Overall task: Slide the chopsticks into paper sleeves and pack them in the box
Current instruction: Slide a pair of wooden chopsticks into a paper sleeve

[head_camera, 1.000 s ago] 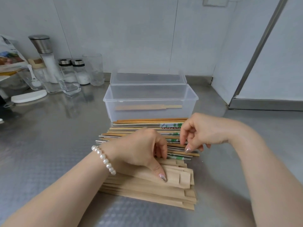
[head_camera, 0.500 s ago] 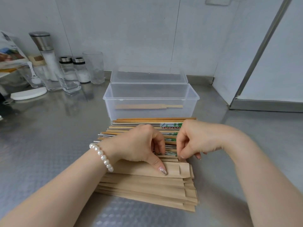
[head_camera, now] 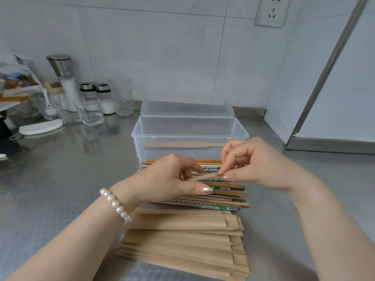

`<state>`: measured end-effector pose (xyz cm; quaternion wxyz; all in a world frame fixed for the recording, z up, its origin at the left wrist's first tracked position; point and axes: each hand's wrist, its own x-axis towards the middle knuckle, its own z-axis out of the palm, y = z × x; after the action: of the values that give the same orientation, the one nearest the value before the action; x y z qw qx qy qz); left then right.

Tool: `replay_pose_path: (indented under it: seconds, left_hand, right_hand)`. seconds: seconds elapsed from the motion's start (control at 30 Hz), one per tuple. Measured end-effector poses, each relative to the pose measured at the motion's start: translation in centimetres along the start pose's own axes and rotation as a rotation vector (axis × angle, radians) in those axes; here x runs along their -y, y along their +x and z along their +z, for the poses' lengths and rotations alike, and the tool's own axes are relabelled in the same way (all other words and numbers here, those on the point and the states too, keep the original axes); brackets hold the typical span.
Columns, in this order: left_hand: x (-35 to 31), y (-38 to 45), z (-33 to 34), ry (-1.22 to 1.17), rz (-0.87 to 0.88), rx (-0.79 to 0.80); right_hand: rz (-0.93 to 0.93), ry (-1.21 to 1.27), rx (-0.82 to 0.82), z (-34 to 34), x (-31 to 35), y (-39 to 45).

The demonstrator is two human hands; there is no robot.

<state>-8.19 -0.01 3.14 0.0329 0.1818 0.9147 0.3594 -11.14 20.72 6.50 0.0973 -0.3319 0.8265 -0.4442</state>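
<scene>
Above loose chopsticks [head_camera: 223, 191]: left hand [head_camera: 162, 179] and right hand [head_camera: 253, 165] both pinch one paper sleeve [head_camera: 207, 176]. Sleeved pair lies in clear box [head_camera: 142, 136].

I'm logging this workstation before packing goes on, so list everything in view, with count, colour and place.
Clear plastic box: one, lid open, centre of the steel counter.
Sleeved chopstick pair: one, tan, inside the box.
Loose chopsticks: many, wood and metal, in front of the box.
Brown paper sleeves: a stack, nearest the camera.
Raised paper sleeve: one, tan, pinched between both hands.
Salt grinder, shakers and glasses: far left, by the wall.
Wall socket: one, white, top right.
Left hand: pearl bracelet, holds the sleeve.
Right hand: fingers pinch the sleeve's end.
</scene>
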Motion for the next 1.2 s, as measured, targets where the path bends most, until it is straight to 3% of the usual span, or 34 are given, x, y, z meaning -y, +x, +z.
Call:
replay_pose_path:
  seconds: [0.27,0.4,0.57,0.73,0.93,1.2]
  left_hand:
    - [0.0,0.0,0.3,0.130,0.038,-0.091]
    - [0.0,-0.1,0.4,0.094,0.072,-0.103]
    - [-0.1,0.0,0.4,0.040,0.101,-0.095]
    - [0.3,0.1,0.5,0.166,0.082,-0.258]
    - [0.7,0.3,1.3,0.311,0.277,-0.425]
    - [0.7,0.5,1.8,0.224,0.251,-0.450]
  right_hand:
    - [0.097,0.028,0.070,-0.3,-0.6,0.0]
    - [0.182,0.151,0.014,-0.4,-1.3,0.4]
    - [0.196,0.124,0.033,0.7,-1.2,0.7]
    - [0.205,0.161,-0.031,1.3,-1.1,1.0]
    - [0.322,0.265,-0.076,1.0,-1.2,1.0]
    - [0.328,0.265,-0.105,0.7,-1.6,1.1]
